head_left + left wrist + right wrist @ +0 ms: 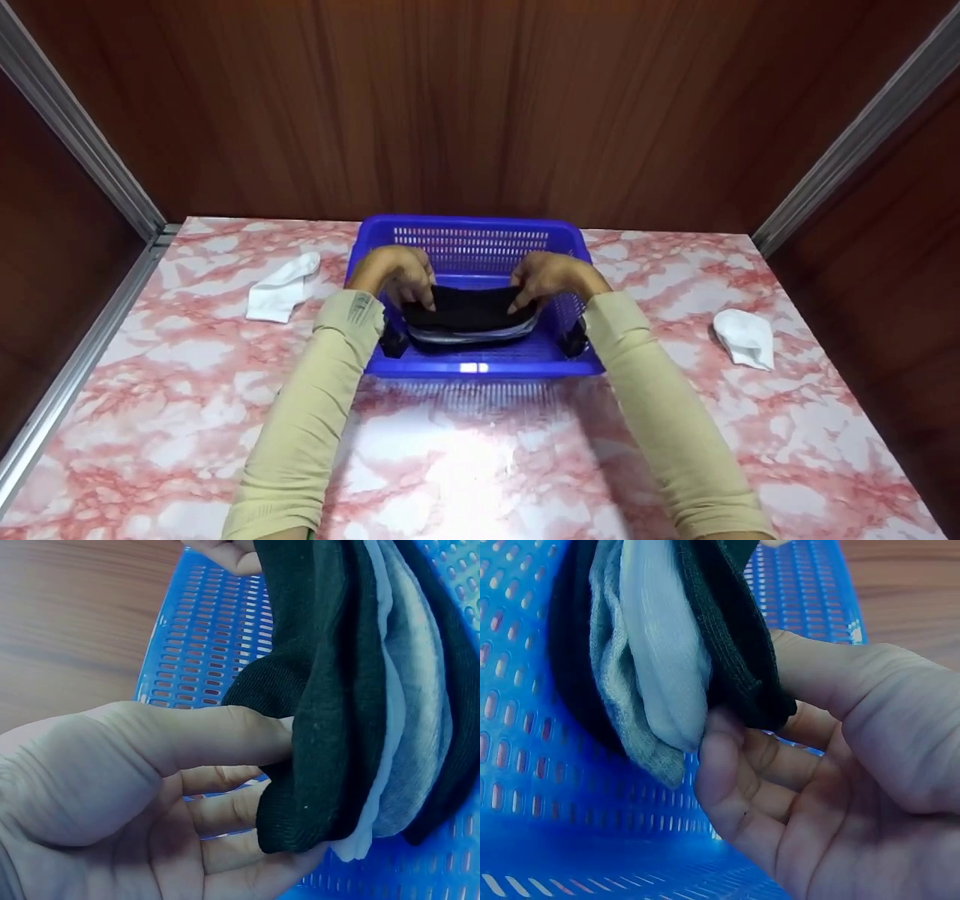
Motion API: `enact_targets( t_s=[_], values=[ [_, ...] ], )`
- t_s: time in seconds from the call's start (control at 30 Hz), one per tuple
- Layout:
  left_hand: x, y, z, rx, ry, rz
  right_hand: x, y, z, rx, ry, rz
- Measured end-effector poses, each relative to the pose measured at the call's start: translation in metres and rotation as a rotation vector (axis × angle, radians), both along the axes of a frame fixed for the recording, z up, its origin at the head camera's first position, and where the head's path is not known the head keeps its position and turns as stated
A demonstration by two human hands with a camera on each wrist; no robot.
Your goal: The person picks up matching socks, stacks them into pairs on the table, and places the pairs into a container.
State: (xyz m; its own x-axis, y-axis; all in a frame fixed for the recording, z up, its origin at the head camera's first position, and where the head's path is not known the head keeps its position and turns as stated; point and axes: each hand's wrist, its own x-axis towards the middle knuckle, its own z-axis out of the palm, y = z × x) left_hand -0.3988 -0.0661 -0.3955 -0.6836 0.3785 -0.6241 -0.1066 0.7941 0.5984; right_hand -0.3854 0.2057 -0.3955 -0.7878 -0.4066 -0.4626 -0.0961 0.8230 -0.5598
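Observation:
A black sock (472, 309) is held at its two ends inside a blue plastic basket (480, 368). My left hand (401, 274) pinches the left end, thumb on one side and fingers beneath, as the left wrist view shows. At the other end my right hand (551, 276) grips the dark fabric between thumb and fingers. Against this sock lie a white sock (664, 652), a grey sock (416, 690) and another black sock (574, 667), stacked in layers. The right fingertips touch the white sock's lower end. Parts of the stack are hidden behind the front sock.
A white sock (283, 289) lies on the marbled red-and-white table (187, 435) left of the basket. Another white sock (745, 337) lies to the right, bunched up. A brown wood-grain panel (465, 112) stands behind the basket, with darker panels at both sides.

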Motion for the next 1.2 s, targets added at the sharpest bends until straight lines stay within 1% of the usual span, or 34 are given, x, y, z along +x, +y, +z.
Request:
enact_targets(
  t_s=[0.17, 0.33, 0.4, 0.47, 0.57, 0.63, 0.7, 0.77, 0.87, 0.93, 0.97, 1.07, 1.13, 1.2],
  values=[
    [0.0, 0.002, 0.0, -0.025, -0.02, -0.013, -0.001, -0.003, 0.001, 0.072, 0.047, 0.017],
    [0.004, 0.002, -0.001, -0.028, -0.035, 0.014, 0.0, -0.006, 0.0, 0.1, 0.054, 0.035],
    [0.005, 0.001, -0.001, -0.039, -0.024, 0.01, 0.0, -0.007, 0.0, 0.099, 0.052, 0.041],
    [0.005, 0.0, -0.001, -0.061, 0.005, -0.012, 0.001, -0.008, 0.001, 0.1, 0.056, 0.041],
    [0.003, 0.002, 0.0, -0.071, 0.023, -0.029, 0.002, -0.007, 0.003, 0.101, 0.067, 0.038],
    [0.003, 0.002, 0.003, -0.067, 0.026, -0.04, 0.003, -0.006, 0.005, 0.103, 0.076, 0.042],
    [0.003, 0.001, 0.007, -0.052, 0.013, -0.037, 0.004, -0.003, 0.008, 0.097, 0.086, 0.053],
    [0.004, 0.0, 0.012, -0.031, -0.015, -0.042, 0.005, -0.001, 0.013, 0.095, 0.115, 0.072],
    [0.005, -0.002, 0.021, -0.003, -0.037, -0.051, 0.009, 0.003, 0.022, 0.077, 0.177, 0.087],
    [0.007, -0.005, 0.027, 0.005, 0.002, -0.074, 0.014, 0.006, 0.029, 0.06, 0.236, 0.089],
    [0.008, -0.006, 0.031, 0.006, 0.042, -0.085, 0.017, 0.007, 0.032, 0.037, 0.255, 0.081],
    [0.013, -0.012, 0.041, 0.021, 0.182, -0.111, 0.025, 0.013, 0.041, -0.018, 0.339, 0.068],
    [0.015, -0.017, 0.048, 0.051, 0.265, -0.117, 0.03, 0.018, 0.047, -0.05, 0.39, 0.056],
    [0.017, -0.022, 0.055, 0.068, 0.372, -0.113, 0.035, 0.023, 0.053, -0.061, 0.448, 0.03]
  ],
)
